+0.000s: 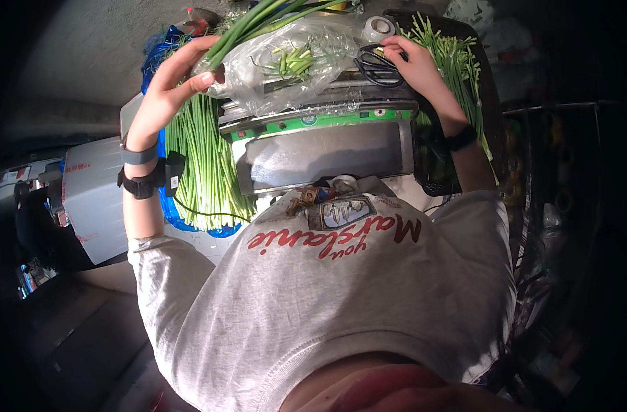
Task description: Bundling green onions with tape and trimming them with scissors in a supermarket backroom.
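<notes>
My left hand [176, 86] is closed around a bunch of long green stalks [251, 27] that slants up to the right over crumpled clear plastic film [251, 79]. Its thumb presses against the bunch from below. At the right, my right hand [416, 65] has its fingers drawn together beside a coiled black cable [375, 69]; a small pale green bit shows at the fingertips, too small to name. On the film between my hands lie several short cut stalk ends [293, 62]. Nearer to me is a wrapping machine with a metal plate [320, 154] and a green front strip.
A large bunch of green stalks [203, 158] lies on blue plastic at the left. More stalks with budded tips [457, 62] fill a dark crate [488, 89] at the right. A white roll [378, 27] stands behind the cable. A white box [93, 199] is at far left.
</notes>
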Demonstrator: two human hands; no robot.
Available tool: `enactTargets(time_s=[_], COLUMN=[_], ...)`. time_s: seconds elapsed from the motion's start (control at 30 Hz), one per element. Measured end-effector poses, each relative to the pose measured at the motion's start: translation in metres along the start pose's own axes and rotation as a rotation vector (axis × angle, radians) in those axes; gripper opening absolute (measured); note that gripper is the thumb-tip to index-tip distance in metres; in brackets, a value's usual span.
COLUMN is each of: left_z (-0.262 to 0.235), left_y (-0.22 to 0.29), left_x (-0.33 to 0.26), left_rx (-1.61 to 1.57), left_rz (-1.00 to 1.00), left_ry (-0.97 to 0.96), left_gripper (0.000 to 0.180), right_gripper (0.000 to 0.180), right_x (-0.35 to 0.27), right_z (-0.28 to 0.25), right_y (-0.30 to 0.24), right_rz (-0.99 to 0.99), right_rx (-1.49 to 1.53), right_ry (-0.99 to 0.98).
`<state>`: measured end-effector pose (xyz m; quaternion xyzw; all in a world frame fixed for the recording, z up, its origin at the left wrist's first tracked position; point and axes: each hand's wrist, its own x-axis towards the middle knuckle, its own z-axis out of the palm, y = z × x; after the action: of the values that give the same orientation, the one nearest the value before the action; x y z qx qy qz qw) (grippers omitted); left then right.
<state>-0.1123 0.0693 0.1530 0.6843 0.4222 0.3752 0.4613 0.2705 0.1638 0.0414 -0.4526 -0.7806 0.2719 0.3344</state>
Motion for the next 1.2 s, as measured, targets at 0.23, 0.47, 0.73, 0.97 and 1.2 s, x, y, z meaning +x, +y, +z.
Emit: enactTargets(time_s=[0.23,0.47,0.73,0.97,1.2], left_z=[-0.041,-0.053,-0.153,-0.111,-0.082], left_y=[-0.125,-0.163,-0.106,-0.176,-0.26], left_x=[0.035,0.072,0.07,0.076,0.06], left_rx=[-0.195,-0.174,-0.017,-0.052,-0.148], left_rz=[-0.207,-0.28,-0.246,-0.377,-0.479], left_ry=[-0.149,-0.26,-0.154,-0.165,-0.352], left_gripper=[0.026,0.021,0.016,0.023,0.021], right_gripper=[0.034,0.041,0.035,0.036,0.032], right_x=[0.011,0.048,0.06,-0.037,-0.042], right_z=[0.056,0.102,0.076,0.076,0.155], right_y=[0.027,0.029,-0.02,0.013,0.019], right_rz=[0.096,0.139,0.091,0.524,0.577], right_rx=[-0.636,-0.806,-0.923,-0.025,0.627], right_ry=[-0.05,-0.257,-0.242,-0.08,-0.081])
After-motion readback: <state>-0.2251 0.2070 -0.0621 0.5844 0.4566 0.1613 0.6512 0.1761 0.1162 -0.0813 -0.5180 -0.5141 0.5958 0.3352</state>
